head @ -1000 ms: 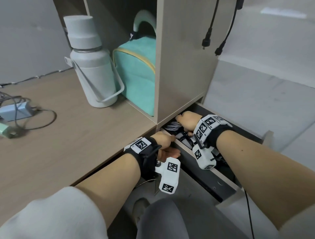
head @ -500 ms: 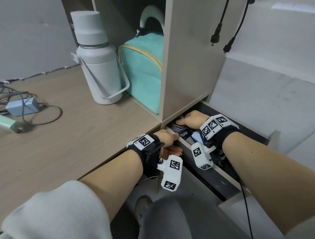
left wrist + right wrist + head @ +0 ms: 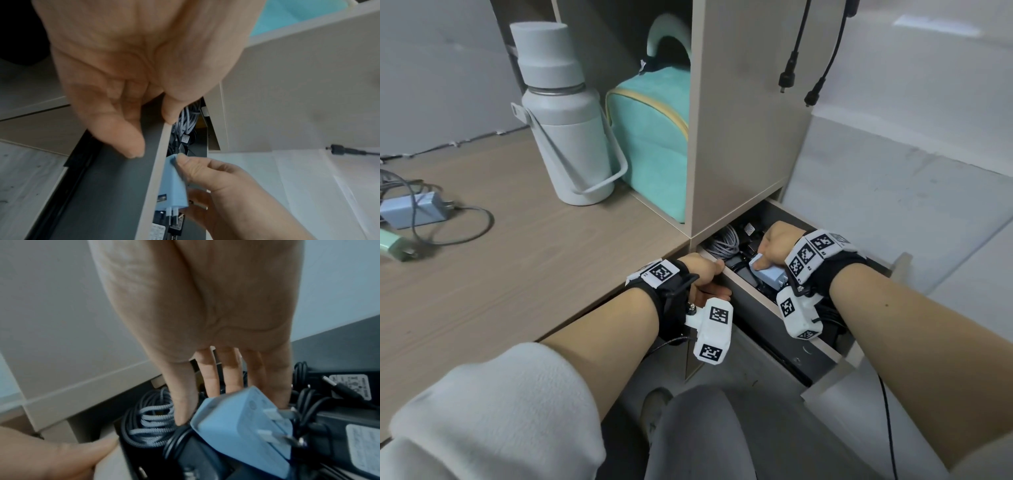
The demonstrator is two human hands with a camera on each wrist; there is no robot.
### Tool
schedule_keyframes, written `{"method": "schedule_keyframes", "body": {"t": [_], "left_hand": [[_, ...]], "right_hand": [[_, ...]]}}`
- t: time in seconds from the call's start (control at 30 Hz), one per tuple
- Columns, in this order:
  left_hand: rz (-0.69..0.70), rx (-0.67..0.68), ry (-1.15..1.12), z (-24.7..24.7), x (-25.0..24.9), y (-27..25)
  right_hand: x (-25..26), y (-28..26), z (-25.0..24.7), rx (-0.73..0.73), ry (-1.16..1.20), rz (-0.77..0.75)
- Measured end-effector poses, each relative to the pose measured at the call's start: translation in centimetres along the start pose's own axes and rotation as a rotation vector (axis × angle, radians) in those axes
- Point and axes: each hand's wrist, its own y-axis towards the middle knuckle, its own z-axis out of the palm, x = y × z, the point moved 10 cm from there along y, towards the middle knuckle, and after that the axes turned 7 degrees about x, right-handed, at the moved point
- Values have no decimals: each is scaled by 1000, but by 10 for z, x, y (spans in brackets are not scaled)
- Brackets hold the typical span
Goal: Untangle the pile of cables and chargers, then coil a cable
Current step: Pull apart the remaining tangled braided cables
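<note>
Left hand [image 3: 703, 274] clamps the drawer's front edge [image 3: 158, 162], thumb inside and fingers curled against the dark face, likely bracing the drawer open while the other hand digs. Right hand [image 3: 777, 245] is down in the drawer, thumb and fingers pinched on the blue charger [image 3: 242, 423], tipping it up out of the black cables [image 3: 314, 405] beside the braided grey coil [image 3: 722, 245]. A second ago that hand was deeper under the shelf, the charger hidden; now it shows. The pile remains tangled in the drawer.
</note>
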Motion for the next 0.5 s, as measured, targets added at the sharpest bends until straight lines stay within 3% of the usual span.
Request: {"method": "schedule_keyframes", "body": {"t": [0.17, 0.27, 0.5], "left_hand": [[7, -18, -56, -8, -9, -6], [2, 58, -79, -2, -17, -26], [298, -1, -168, -42, -69, -136]], "right_hand": [[5, -31, -25, -71, 130, -54], [16, -63, -37, -69, 417, -116], [84, -163, -50, -48, 555, -358]]}}
